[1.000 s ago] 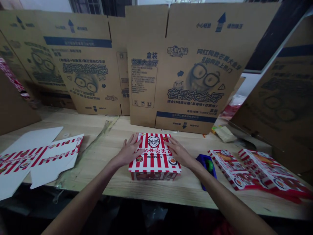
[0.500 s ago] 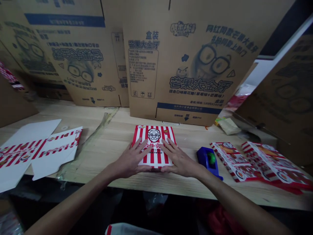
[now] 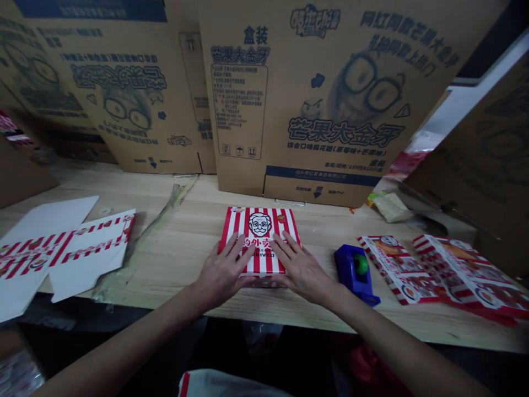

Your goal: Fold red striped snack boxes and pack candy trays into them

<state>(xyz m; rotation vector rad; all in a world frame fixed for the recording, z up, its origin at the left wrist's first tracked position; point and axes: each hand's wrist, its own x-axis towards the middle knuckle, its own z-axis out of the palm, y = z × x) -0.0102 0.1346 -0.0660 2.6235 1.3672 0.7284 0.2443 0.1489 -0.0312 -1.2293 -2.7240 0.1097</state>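
Note:
A red-and-white striped cardboard box (image 3: 261, 223) with a line-drawn bearded face and lettering on its lid stands closed on the table in front of me. Flat on the left part of the lid lies my left hand (image 3: 221, 273), fingers spread, its thumb near the front edge. On the right part, my right hand (image 3: 303, 270) rests the same way, fingers stretched over the lid and thumb low at the front. Neither hand is wrapped round anything. Just right of my right hand sits a blue tape dispenser (image 3: 355, 275) with a green core.
Unfolded striped box blanks (image 3: 88, 251) lie at the left of the wooden table (image 3: 177, 264). Folded-flat striped boxes (image 3: 403, 273) lie at the right. Large brown cartons (image 3: 243, 105) stand along the back. A small pale packet (image 3: 392, 207) lies at the back right.
My thumbs have shifted from the lid's front edge outward and down, so more of the box's front side shows. The camera view has shifted slightly; the fingers stay on the lid.

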